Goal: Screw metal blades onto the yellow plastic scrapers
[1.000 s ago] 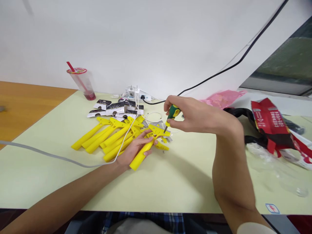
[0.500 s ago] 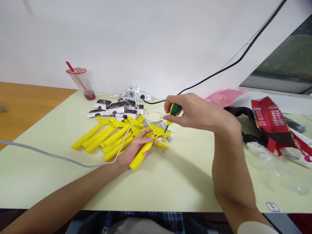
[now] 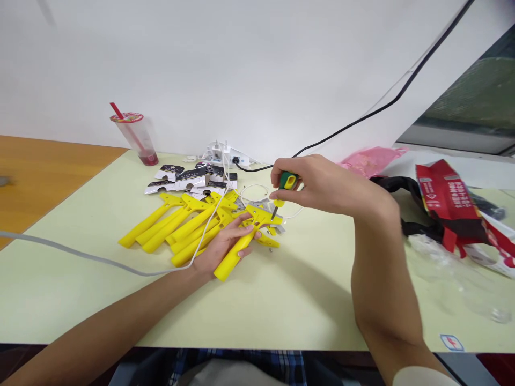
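My left hand (image 3: 223, 246) is closed around a yellow scraper (image 3: 235, 256), its flared head pointing away and to the right. My right hand (image 3: 308, 185) grips the green and yellow handle of a screwdriver (image 3: 288, 181) from above. The screwdriver's shaft slants down, and its tip meets the right side of the scraper's head. More yellow scrapers (image 3: 161, 228) lie in an overlapping pile just left of my left hand. Grey metal plates (image 3: 265, 205) show partly behind the held head. A small screw (image 3: 271, 250) rests on the table near a loose yellow piece (image 3: 267, 242).
Black and white card boxes (image 3: 191, 179) lie behind the pile, before a power strip (image 3: 241, 160). A white cable (image 3: 209, 220) crosses over my left wrist. A cup with a straw (image 3: 139, 140) stands back left. A red package (image 3: 444, 195) and clear plastic (image 3: 454, 273) lie right.
The screwdriver handle has turned in my right fingers, so a yellow patch now faces up. The scraper and my left hand stay almost in place.
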A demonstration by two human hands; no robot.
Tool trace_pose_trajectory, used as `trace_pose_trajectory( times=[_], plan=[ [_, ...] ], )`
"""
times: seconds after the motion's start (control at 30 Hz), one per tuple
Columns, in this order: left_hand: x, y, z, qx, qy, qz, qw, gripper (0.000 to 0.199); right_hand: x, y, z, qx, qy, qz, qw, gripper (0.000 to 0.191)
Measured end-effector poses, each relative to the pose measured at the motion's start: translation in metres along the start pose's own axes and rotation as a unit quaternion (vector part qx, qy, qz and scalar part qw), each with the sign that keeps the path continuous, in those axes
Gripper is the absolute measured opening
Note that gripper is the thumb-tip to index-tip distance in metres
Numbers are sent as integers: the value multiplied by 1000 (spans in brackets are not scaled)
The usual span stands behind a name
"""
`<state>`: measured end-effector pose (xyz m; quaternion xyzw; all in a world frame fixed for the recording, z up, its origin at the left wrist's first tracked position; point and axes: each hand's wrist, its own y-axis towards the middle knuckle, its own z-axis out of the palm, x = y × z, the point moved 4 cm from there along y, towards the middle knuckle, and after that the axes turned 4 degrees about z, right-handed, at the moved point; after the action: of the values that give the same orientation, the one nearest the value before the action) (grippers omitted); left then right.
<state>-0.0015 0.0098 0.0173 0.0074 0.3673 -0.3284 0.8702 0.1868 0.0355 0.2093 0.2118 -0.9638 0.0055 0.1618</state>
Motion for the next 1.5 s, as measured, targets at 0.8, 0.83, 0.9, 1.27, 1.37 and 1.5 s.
trace_pose_trajectory(
  times=[0.8, 0.83, 0.9, 1.27, 1.37, 1.5],
  plan=[
    [2, 3, -6, 14, 4, -1, 1000, 55, -2, -2, -1, 2, -6, 18, 1000, 21],
    [2, 3, -6, 12, 2, 1, 1000, 55, -3, -2, 0, 2, -8, 15, 1000, 21],
    [2, 3, -6, 7, -1, 4, 1000, 55, -3, -3, 0, 7, -9, 1, 1000, 23],
    [2, 4, -7, 1, -1, 6, 1000, 56, -1, -4, 0, 28, -4, 2, 1000, 22],
    [3, 4, -8, 7, 2, 5, 1000, 53, -2, -3, 0, 18, -11, 19, 1000, 24],
    [3, 4, -6, 1, -10, 4, 1000, 53, -3, -2, -1, 0, -25, 29, 999, 32]
  ],
)
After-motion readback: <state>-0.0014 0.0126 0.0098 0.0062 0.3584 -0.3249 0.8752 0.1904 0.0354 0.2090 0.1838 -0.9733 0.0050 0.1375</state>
